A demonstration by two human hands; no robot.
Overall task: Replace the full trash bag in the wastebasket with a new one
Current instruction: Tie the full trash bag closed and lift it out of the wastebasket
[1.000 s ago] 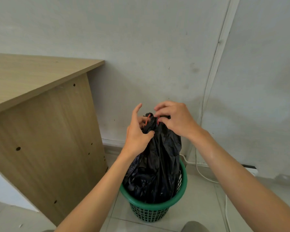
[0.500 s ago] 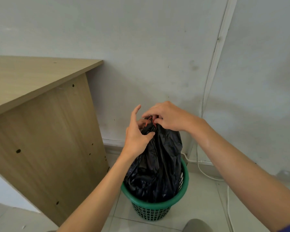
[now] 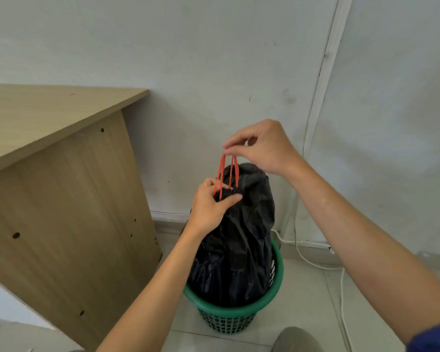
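A full black trash bag (image 3: pixel 241 240) stands in a green plastic wastebasket (image 3: pixel 262 304) on the floor by the wall. Its mouth is gathered at the top. My left hand (image 3: pixel 210 207) grips the bunched neck of the bag. My right hand (image 3: pixel 262 147) is above it and pinches the red drawstring (image 3: pixel 222 171), which runs taut in two loops down to the neck. No new bag is in view.
A wooden desk (image 3: pixel 61 189) stands close on the left, its side panel near the basket. White cables (image 3: pixel 315 260) run along the floor and up the wall on the right. A grey shoe tip (image 3: pixel 297 339) shows at the bottom.
My right hand has risen from the bag's neck and drawn the red drawstring up and out. My left hand stays on the neck.
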